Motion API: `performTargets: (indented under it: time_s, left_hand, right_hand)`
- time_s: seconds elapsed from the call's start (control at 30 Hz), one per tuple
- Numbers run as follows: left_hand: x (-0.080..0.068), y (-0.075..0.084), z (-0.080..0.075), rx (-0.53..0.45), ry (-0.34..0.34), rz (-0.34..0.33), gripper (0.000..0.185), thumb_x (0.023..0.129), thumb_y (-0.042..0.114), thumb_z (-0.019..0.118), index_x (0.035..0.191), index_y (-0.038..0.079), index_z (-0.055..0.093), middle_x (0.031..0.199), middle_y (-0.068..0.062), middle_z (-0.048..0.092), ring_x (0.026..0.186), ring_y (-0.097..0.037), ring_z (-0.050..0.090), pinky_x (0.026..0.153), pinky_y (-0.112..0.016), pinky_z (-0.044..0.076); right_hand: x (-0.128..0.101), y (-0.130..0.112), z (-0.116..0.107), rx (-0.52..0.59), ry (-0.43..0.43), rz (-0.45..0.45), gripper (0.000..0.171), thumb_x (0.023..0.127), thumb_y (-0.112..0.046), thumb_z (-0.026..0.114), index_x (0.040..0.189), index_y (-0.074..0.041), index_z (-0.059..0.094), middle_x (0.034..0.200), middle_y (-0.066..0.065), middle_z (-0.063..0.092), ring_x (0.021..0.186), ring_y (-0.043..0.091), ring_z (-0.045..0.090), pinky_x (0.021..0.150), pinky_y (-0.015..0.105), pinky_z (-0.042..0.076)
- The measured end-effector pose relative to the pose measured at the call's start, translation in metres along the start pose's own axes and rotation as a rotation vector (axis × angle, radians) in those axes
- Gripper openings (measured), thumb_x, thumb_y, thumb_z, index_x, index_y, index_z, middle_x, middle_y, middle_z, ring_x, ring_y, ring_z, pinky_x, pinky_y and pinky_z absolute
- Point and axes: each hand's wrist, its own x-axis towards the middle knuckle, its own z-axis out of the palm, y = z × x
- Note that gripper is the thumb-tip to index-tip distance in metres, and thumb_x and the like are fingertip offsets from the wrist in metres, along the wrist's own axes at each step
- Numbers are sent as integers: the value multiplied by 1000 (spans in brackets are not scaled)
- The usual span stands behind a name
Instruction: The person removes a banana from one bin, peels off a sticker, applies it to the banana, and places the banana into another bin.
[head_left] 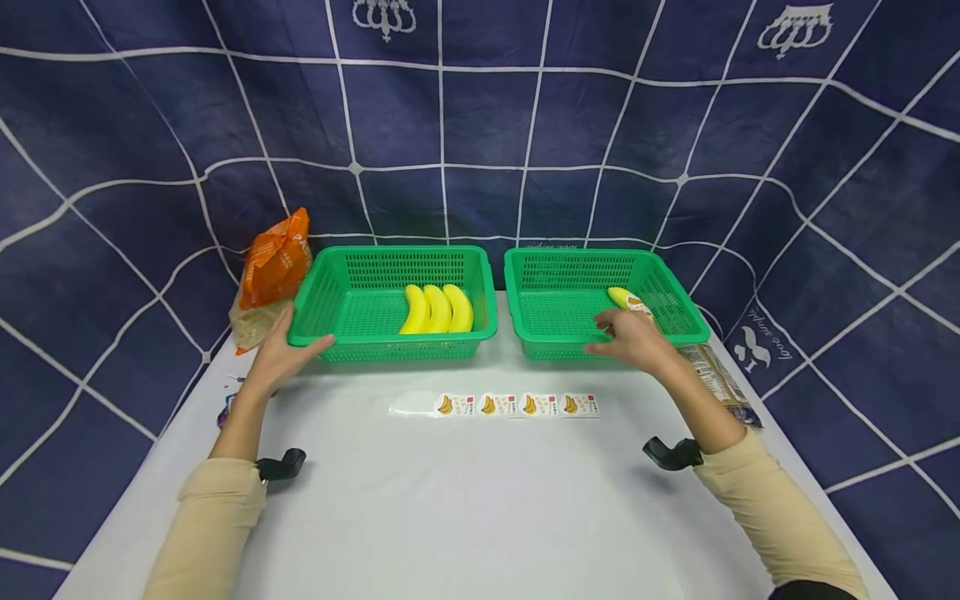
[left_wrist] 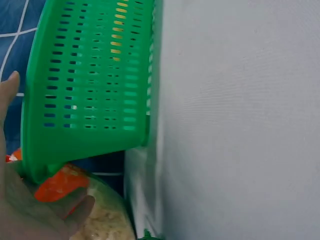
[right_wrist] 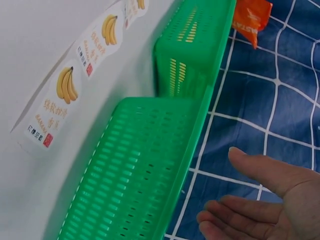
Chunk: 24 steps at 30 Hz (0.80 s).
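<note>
Two green plastic baskets stand side by side at the table's far edge. The left basket [head_left: 390, 252] [left_wrist: 90, 75] holds three yellow bananas [head_left: 437, 308]. My left hand [head_left: 288, 346] [left_wrist: 30, 210] rests against its front left corner, thumb along the front wall, fingers straight. In the right basket [head_left: 585, 254] [right_wrist: 140, 165] lies one banana with a sticker [head_left: 628, 300]. My right hand [head_left: 630, 333] [right_wrist: 260, 200] hovers over that basket's front rim just short of the banana, fingers relaxed and holding nothing. A strip of banana stickers [head_left: 498, 405] [right_wrist: 65, 95] lies on the table in front of the baskets.
An orange snack bag [head_left: 273, 267] [left_wrist: 60, 182] [right_wrist: 252, 17] leans beside the left basket. A clear packet [head_left: 720, 375] lies right of the right basket. A small dark item [head_left: 227, 408] sits at the table's left edge. A blue grid cloth hangs behind the white table [head_left: 480, 500].
</note>
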Motion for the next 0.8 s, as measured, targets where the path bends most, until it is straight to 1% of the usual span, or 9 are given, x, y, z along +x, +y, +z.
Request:
performTargets:
  time_s: [0.1, 0.27, 0.37, 0.47, 0.57, 0.8]
  left_hand:
    - [2, -5, 2, -27, 5, 6, 112, 84, 65, 61, 156, 20, -12, 165, -9, -12, 149, -47, -1, 113, -72, 12]
    - [6, -7, 6, -59, 44, 48, 111, 85, 60, 64, 156, 14, -7, 165, -8, -10, 150, -43, -4, 115, -69, 10]
    - [8, -8, 8, -57, 69, 61, 109, 85, 56, 65, 157, 10, -4, 165, -11, -7, 150, -43, -2, 116, -68, 11]
    - [10, -10, 10, -66, 93, 58, 109, 85, 53, 67, 157, 9, -2, 165, -13, -6, 150, -44, 2, 117, -67, 13]
    - [11, -9, 12, -87, 109, 58, 109, 84, 51, 69, 157, 11, -1, 165, -13, -5, 150, -45, 5, 117, -66, 15]
    - [11, -9, 13, -105, 103, 60, 109, 84, 50, 70, 157, 11, -1, 165, -12, -6, 150, -45, 5, 116, -67, 14]
  right_hand:
    - [0, -4, 3, 20, 0, 1, 56, 83, -27, 77, 126, 4, 61, 116, 23, 68, 107, 36, 64, 90, 49, 53]
    - [-1, -8, 7, 38, -11, -1, 56, 84, -27, 76, 126, 5, 60, 116, 24, 67, 108, 37, 63, 89, 48, 54]
    - [-1, -9, 9, 28, -11, -24, 56, 83, -27, 77, 126, 7, 60, 115, 24, 68, 107, 37, 64, 89, 48, 54]
    - [1, -10, 10, 21, -4, -41, 57, 82, -26, 78, 125, 7, 61, 114, 24, 68, 105, 36, 65, 89, 48, 54]
    - [3, -13, 9, 9, -3, -51, 57, 81, -26, 78, 125, 6, 61, 114, 23, 69, 104, 36, 65, 88, 48, 54]
    - [13, -29, 6, -10, -46, -62, 60, 80, -29, 79, 128, 3, 61, 119, 20, 68, 106, 33, 65, 90, 45, 55]
